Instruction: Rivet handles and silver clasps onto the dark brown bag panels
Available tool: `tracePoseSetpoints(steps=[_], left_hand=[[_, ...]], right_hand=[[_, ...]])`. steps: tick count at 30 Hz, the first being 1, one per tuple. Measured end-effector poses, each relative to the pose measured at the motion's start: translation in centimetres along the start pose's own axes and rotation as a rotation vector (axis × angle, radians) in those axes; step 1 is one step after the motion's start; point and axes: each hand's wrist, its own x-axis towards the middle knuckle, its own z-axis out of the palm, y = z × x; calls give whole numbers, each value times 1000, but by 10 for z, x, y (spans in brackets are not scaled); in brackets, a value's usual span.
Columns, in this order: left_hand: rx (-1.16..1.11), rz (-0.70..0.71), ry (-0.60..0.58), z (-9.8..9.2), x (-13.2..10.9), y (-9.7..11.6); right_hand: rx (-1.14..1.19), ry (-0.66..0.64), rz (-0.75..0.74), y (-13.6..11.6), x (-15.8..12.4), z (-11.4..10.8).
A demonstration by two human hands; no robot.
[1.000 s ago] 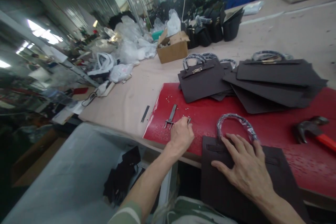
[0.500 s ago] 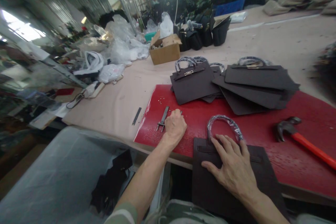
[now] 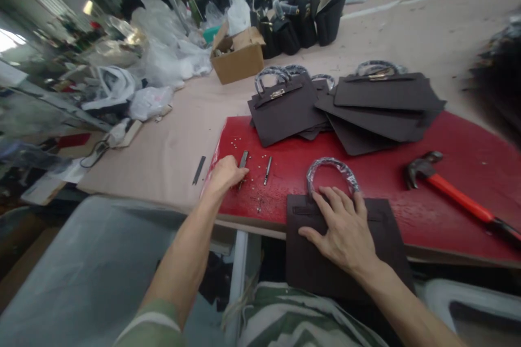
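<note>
My left hand (image 3: 226,174) is over the red board with its fingers curled around a flat metal two-pronged tool (image 3: 243,159); the prongs are mostly hidden by the hand. Just right of it lies a slim metal rod tool (image 3: 267,171), among tiny scattered bits. My right hand (image 3: 345,225) lies flat with fingers spread on a dark brown handbag panel (image 3: 301,249). That panel has a looped handle in clear plastic wrap (image 3: 331,161), and its lower part hangs over the table's front edge.
The red board (image 3: 366,171) also carries a claw hammer (image 3: 451,190). Behind are dark bag panels with wrapped handles (image 3: 285,111) and a second stack (image 3: 382,92). A dark strip (image 3: 199,170) lies left, a cardboard box (image 3: 240,62) further back, a lined bin (image 3: 93,260) below the edge.
My left hand has moved left from the slim rod, now uncovered, onto the two-pronged tool. My right hand stays on the bag panel. The view has tilted down and shifted right.
</note>
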Motion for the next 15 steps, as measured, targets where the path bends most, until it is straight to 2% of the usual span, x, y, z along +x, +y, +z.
tracePoseSetpoints(steps=[3,7,12,15], left_hand=[[5,-4,-128,-1,17,-2],[-113,28,-115,-2,18,-7],[-824,20,-37,3,-13,-24],[-1076,113,6,10,-36,-24]], right_hand=[[32,-38,32,-4,0,-5],[39,-56,49,-5,-1,-7],[43,-60,42,-5,-5,-7],[50,-74,49,-4,-4,-7]])
